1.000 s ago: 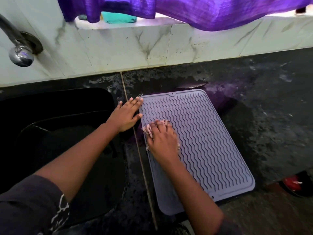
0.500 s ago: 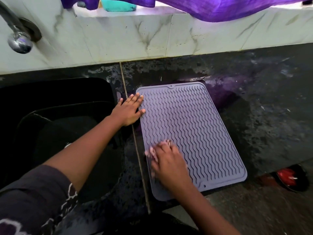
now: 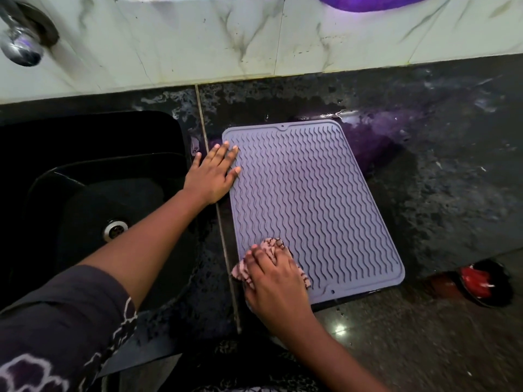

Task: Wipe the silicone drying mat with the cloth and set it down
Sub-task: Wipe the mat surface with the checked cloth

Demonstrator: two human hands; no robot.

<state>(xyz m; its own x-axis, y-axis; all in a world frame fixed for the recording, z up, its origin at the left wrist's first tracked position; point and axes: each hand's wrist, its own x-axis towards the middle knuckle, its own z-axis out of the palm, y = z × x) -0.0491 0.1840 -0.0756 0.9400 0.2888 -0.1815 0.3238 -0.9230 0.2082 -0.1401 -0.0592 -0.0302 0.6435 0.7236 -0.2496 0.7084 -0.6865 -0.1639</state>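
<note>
A grey-lilac silicone drying mat (image 3: 314, 199) with wavy ridges lies flat on the dark stone counter. My left hand (image 3: 213, 172) lies flat with straight fingers on the mat's far left edge. My right hand (image 3: 273, 281) presses a pink patterned cloth (image 3: 270, 246) onto the mat's near left corner, its fingers bent over the cloth. Most of the cloth is hidden under that hand.
A black sink (image 3: 93, 193) with a metal drain (image 3: 114, 229) sits left of the mat. A chrome tap (image 3: 21, 49) sticks out of the marble wall (image 3: 254, 46) at the top left. Wet counter (image 3: 438, 179) stretches right. A red and black object (image 3: 481, 281) lies on the floor.
My right hand has dragged the cloth down the mat's left side toward its near corner. My left hand has stayed on the far left edge.
</note>
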